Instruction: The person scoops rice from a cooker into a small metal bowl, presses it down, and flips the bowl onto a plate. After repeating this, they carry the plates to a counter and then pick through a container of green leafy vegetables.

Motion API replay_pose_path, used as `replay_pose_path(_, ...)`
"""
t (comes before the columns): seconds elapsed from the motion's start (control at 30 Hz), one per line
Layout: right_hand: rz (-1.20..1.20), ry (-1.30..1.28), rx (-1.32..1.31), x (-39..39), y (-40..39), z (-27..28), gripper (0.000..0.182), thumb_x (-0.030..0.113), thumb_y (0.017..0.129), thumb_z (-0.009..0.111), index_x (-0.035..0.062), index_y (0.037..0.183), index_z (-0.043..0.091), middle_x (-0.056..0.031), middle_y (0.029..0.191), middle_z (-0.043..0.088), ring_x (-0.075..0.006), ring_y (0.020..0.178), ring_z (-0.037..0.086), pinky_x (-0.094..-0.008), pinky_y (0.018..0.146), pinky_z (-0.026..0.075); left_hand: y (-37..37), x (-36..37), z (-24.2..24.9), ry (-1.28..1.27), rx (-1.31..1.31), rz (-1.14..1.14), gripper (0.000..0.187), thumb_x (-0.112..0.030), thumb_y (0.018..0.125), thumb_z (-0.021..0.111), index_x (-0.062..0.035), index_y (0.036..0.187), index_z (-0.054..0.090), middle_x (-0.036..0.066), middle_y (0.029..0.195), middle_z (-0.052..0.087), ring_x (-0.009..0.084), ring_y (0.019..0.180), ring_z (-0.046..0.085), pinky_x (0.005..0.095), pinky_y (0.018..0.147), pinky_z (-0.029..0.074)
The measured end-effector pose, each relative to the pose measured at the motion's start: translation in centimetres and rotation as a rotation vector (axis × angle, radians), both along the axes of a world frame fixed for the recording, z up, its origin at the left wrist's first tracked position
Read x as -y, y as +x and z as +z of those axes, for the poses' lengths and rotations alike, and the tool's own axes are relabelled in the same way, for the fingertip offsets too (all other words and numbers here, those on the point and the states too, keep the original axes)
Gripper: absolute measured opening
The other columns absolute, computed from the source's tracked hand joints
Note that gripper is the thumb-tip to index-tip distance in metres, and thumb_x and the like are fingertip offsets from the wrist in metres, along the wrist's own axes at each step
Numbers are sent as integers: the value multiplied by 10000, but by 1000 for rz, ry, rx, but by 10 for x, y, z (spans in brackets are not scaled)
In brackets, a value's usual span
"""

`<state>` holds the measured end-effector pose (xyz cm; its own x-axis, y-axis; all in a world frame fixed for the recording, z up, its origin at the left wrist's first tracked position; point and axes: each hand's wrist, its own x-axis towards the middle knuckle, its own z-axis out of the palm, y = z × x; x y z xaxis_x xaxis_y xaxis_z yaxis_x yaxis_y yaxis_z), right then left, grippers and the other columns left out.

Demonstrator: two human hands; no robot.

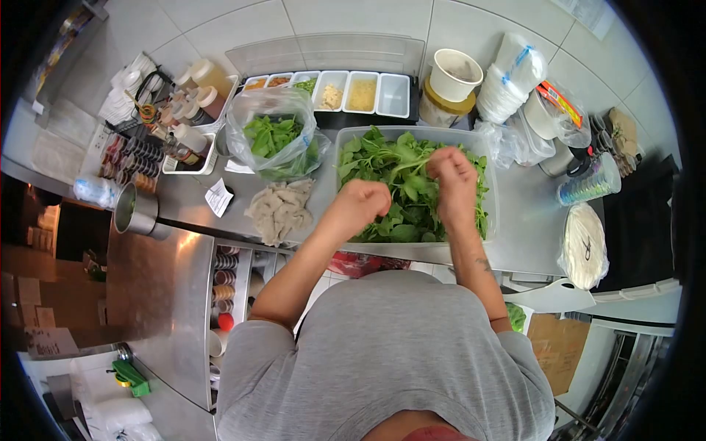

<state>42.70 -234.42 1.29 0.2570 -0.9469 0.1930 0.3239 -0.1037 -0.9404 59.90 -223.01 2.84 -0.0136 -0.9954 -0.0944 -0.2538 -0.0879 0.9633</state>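
A large clear plastic tub [491, 213] full of leafy green stems [403, 232] stands on the counter in front of me. Over its right half, my right hand [454, 180] is closed in a pinch at the end of a leafy green stem [409, 165] that reaches left across the pile. My left hand [365, 200] is curled shut above the tub's left side, and whatever its fingers hold is hidden. Left of the tub, an open plastic bag [239, 117] contains more picked green leaves [273, 137].
A crumpled beige cloth [279, 212] lies left of the tub. Behind are small white trays of toppings [362, 92] and a white bucket [456, 76] on a yellow-lidded container. Sauce bottles [207, 101] stand at the back left, a metal pot [136, 209] at the left edge, wrapped flatbreads [585, 246] at the right.
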Motion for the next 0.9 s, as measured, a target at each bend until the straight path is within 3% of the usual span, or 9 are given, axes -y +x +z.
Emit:
replay_pose_path(0.03,-38,-5,14,7,-4,3,83,87,854,594,24,802,606,36,735,568,-41,668,478,-194,618,385,0,-3,2,23,280,-66,153,-89,834,498,21,780,591,79,676,569,142,620,532,305,544,430)
replay_pose_path(0.13,8,-123,-267,15,-23,20,72,64,837,592,11,790,590,39,732,558,-48,677,471,-210,623,396,-4,-9,5,-181,174,-4,149,-116,867,536,18,861,600,101,775,616,181,672,566,330,606,453)
replay_pose_path(0.23,136,-246,-384,6,-19,21,62,46,815,601,0,783,574,24,713,543,-62,660,460,-218,617,393,-11,13,24,-698,463,219,142,-133,868,588,0,912,615,104,855,599,249,724,576,359,650,459)
replay_pose_path(0.33,205,-369,-420,5,-12,20,40,28,787,602,-2,783,575,-5,711,540,-87,656,472,-231,611,397,-9,30,33,-675,641,90,148,-119,835,626,-8,932,611,112,881,547,305,762,567,389,658,461)
replay_pose_path(0.53,197,-461,-464,4,-13,25,31,11,758,599,-6,762,574,-34,715,547,-105,658,491,-247,610,409,-10,45,17,-698,684,-73,103,-45,777,626,-11,870,599,113,828,509,311,755,564,411,647,453)
replay_pose_path(0.63,173,-414,-431,3,-11,16,32,9,753,596,-13,759,573,-41,713,545,-112,655,493,-251,609,411,-12,47,13,-729,688,1,79,-22,769,611,-10,846,602,113,844,526,295,759,566,386,641,459)
replay_pose_path(0.73,73,-392,-350,-6,-6,10,34,13,766,591,-17,761,575,-42,720,551,-111,653,493,-244,616,413,-9,55,3,-705,485,262,37,-10,764,585,0,798,572,126,870,537,310,801,562,382,670,449)
replay_pose_path(0.83,-6,-307,-306,-12,-4,2,49,25,809,593,-21,793,591,-24,738,565,-96,666,491,-228,639,411,10,55,9,-699,380,549,49,9,803,554,9,797,602,102,837,570,229,749,573,323,718,454)
replay_pose_path(0.9,-21,-229,-258,-11,-4,-6,64,48,860,578,-8,829,592,-7,780,579,-76,705,494,-218,678,406,22,54,-4,-596,208,443,84,-35,844,529,3,836,603,85,808,579,198,711,567,311,714,451)
